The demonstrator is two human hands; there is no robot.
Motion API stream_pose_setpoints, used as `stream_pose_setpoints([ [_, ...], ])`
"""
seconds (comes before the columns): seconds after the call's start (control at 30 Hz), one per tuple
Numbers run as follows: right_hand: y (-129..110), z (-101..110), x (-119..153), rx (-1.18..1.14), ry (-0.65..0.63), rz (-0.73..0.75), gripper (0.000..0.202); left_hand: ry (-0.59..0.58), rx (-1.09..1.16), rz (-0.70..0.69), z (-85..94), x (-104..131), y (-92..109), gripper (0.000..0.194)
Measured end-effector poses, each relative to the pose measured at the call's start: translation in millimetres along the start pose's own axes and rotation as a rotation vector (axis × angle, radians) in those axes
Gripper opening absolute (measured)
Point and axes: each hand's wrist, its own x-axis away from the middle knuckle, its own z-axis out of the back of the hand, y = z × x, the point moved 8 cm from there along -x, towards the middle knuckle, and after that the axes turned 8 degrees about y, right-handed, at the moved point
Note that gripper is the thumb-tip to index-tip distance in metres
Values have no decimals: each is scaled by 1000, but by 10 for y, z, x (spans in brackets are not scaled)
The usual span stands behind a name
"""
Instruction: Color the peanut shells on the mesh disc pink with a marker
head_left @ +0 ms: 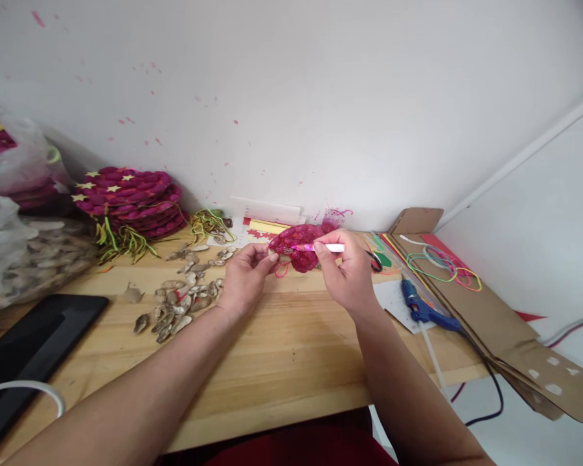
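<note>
My left hand (247,275) grips the left edge of a magenta shell piece (304,262), thumb in front, and holds it up over the table. The piece looks made of shells coloured magenta; its underside is hidden. Between the fingers of my right hand (346,270) is a white marker (337,248) with a pink tip, which points left and meets the face of the piece. A small pink loop of cord (282,270) hangs below it. Left of my left hand, loose shells (172,307) lie scattered on the wooden table (282,362).
A stack of magenta shell pieces (131,204) with yellow stars stands at the back left, beside a plastic bag of shells (43,259). A black tablet (39,349) lies front left. On the right are a blue glue gun (425,310), cardboard (505,330) and coloured cords (437,262).
</note>
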Motion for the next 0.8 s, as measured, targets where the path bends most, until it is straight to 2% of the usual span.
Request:
stream_pose_setpoints([
  [0.33,-40,-26,15,18,-44,61,11,-12,26,24,3,-8,-11,47],
  [0.47,-87,7,11,39,-24,113,10,-2,34,23,15,-28,-18,49],
  [0.63,-82,-15,9,-75,-28,55,10,-23,43,38,-9,-18,-1,50],
  [0.8,-2,-22,-3,-47,-60,-17,12,10,51,42,24,-13,-7,52],
])
